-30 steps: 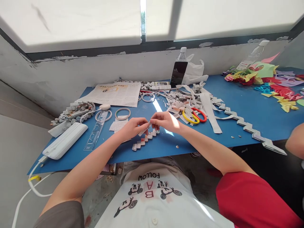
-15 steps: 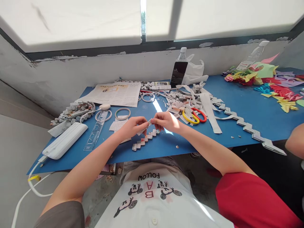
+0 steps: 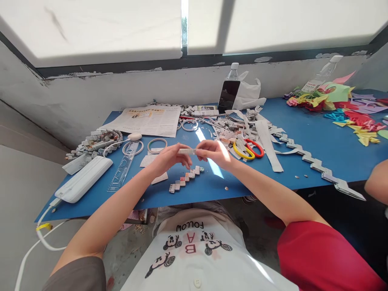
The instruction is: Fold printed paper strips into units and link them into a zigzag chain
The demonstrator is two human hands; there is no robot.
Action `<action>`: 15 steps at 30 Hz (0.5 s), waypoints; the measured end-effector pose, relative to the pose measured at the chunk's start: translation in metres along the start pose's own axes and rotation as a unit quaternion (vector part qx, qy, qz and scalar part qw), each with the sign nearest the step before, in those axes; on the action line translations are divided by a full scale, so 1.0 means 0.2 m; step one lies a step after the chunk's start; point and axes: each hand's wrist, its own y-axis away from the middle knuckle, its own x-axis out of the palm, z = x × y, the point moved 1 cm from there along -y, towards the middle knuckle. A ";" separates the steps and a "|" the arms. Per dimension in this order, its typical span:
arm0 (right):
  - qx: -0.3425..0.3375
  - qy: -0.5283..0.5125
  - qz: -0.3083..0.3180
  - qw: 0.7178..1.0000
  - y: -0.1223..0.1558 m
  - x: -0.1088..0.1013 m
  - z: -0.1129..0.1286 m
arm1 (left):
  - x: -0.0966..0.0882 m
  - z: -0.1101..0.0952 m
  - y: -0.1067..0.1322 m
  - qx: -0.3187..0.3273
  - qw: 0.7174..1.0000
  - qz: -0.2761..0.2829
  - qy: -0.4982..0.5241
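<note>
A narrow folded strip of newspaper (image 3: 187, 151) stretches level between my two hands above the blue table. My left hand (image 3: 173, 157) pinches its left end, with the lower fingers hanging loosely below. At the other end, my right hand (image 3: 211, 153) grips the strip between thumb and fingers. Just below the hands lies a short zigzag chain of folded paper links (image 3: 185, 179), touched by neither hand. Small paper slips (image 3: 148, 160) rest beside and partly under my left wrist.
Scissors (image 3: 254, 149) lie by a heap of paper scraps (image 3: 227, 131) to the right. A longer paper chain (image 3: 317, 163) reaches past the table's front edge. On the left are a white power bank-like box (image 3: 84, 179), a ruler (image 3: 123, 167) and a tape roll (image 3: 157, 144). A phone (image 3: 228, 95) leans on a bottle.
The paper strip has turned from slanted to level and shows more of its length. My left hand has shifted slightly left and up, its fingers now loosened downward.
</note>
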 end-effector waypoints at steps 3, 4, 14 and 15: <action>-0.022 -0.052 -0.080 0.995 0.00 0.02 -0.01 | 0.00 0.01 -0.01 0.041 0.997 -0.011 0.061; -0.015 -0.060 -0.082 0.995 0.01 0.04 -0.01 | 0.00 0.02 -0.01 0.050 0.998 -0.020 0.041; -0.032 -0.082 0.007 0.996 0.02 0.06 -0.02 | 0.02 0.03 0.00 0.011 0.999 -0.039 0.030; -0.033 -0.081 -0.002 0.996 0.02 0.05 -0.02 | 0.01 0.02 0.01 -0.012 0.999 -0.007 0.040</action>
